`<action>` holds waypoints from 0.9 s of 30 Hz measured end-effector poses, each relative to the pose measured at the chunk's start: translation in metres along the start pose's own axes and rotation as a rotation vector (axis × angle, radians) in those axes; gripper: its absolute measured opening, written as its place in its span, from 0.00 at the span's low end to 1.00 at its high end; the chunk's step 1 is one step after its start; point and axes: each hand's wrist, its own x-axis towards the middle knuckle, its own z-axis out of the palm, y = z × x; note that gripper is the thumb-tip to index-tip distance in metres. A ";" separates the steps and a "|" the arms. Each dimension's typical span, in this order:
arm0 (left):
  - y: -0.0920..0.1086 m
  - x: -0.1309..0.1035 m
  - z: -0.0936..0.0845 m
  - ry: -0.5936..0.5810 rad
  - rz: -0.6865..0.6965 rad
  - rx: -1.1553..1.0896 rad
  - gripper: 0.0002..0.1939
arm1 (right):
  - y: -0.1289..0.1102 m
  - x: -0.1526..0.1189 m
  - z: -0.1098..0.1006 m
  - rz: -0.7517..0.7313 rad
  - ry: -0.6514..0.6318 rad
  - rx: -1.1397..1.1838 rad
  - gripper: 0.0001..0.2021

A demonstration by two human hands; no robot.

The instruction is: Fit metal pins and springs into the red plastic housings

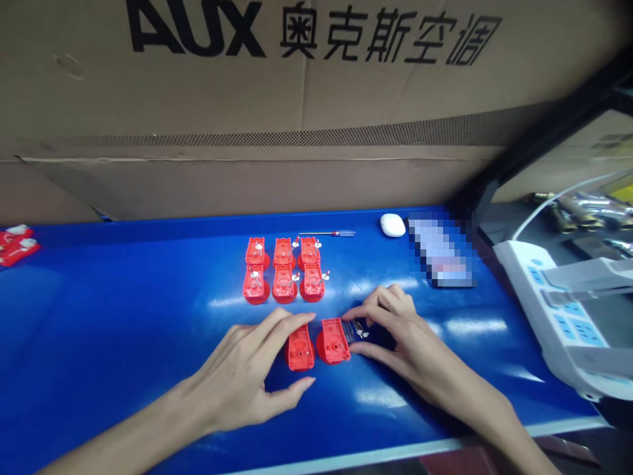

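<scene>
Two red plastic housings lie side by side near the front of the blue table. Around the left housing (301, 349), my left hand (252, 369) is spread, thumb and fingers apart on its left side. My right hand (395, 330) is at the right housing (335, 341), with fingertips and thumb at its right edge and a gap between them. Several small dark and silver pieces (360, 330) with white tips lie within that gap. Beyond my hands, several more red housings (283, 282) stand in two rows, with small white-tipped parts on them.
A screwdriver (341, 233), a white rounded case (392, 225) and a pixelated flat object (442, 254) lie at the back. White equipment (568, 323) stands on the right. Red and white pieces (17, 244) lie far left. A large cardboard box (247, 99) rises behind the blue table (123, 316).
</scene>
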 end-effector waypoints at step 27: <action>-0.001 0.001 -0.001 -0.001 0.010 0.008 0.40 | 0.000 0.005 -0.001 -0.013 -0.004 0.022 0.15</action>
